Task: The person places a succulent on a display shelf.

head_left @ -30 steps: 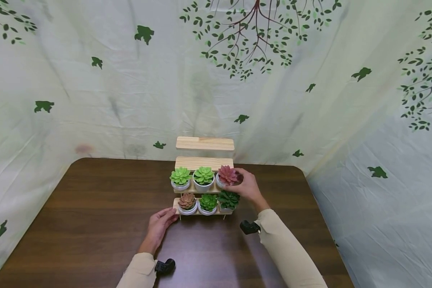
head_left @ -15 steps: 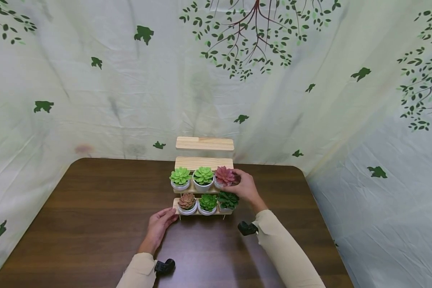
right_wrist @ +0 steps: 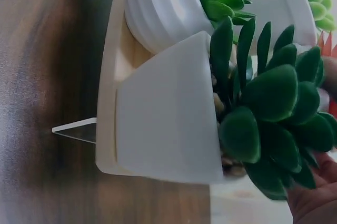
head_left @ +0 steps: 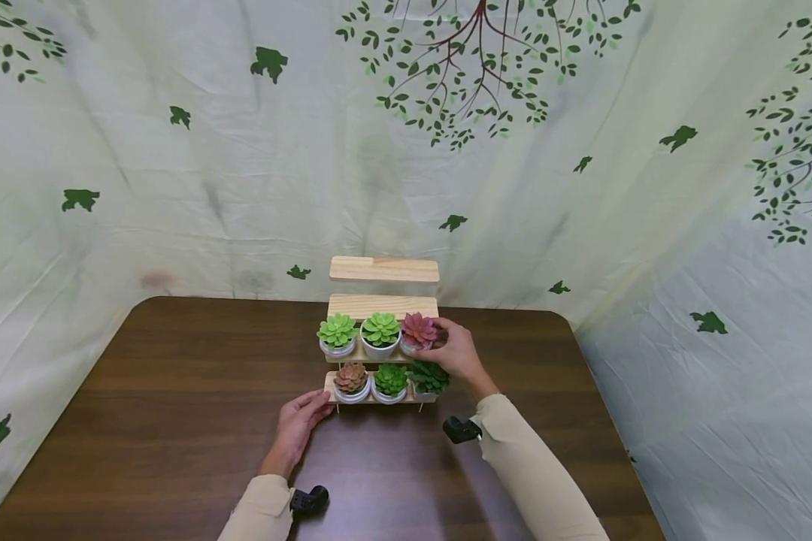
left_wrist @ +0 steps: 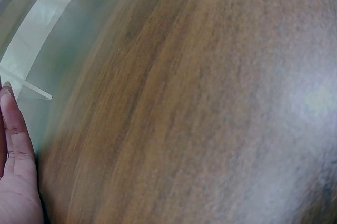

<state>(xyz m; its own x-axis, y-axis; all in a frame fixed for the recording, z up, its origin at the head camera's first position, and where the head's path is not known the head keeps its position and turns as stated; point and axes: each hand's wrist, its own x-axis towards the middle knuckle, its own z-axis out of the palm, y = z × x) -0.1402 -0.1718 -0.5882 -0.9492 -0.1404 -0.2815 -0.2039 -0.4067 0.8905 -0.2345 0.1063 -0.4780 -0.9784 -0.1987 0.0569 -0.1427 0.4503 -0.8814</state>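
Observation:
A tiered wooden plant stand (head_left: 383, 306) with clear legs bears small potted succulents on its two lower shelves. My right hand (head_left: 462, 355) grips the white pot of a red succulent (head_left: 419, 330) at the right end of the second shelf, thumb in front and fingers behind. My left hand (head_left: 299, 427) holds the left end of the bottom shelf; in the left wrist view its fingers (left_wrist: 18, 134) lie by a clear leg. A dark green succulent (right_wrist: 268, 103) in a white pot stands below the right hand and partly hides it in the right wrist view.
Two light green succulents (head_left: 380, 330) share the second shelf. A brownish succulent (head_left: 351, 379) and a green one (head_left: 390, 381) stand on the bottom shelf. The brown table (head_left: 196, 383) ends at a leaf-print curtain (head_left: 230, 188) close behind the stand.
My right hand has shifted slightly left, bringing the red succulent closer to the middle pot on its shelf. The left hand stays at the bottom shelf's end.

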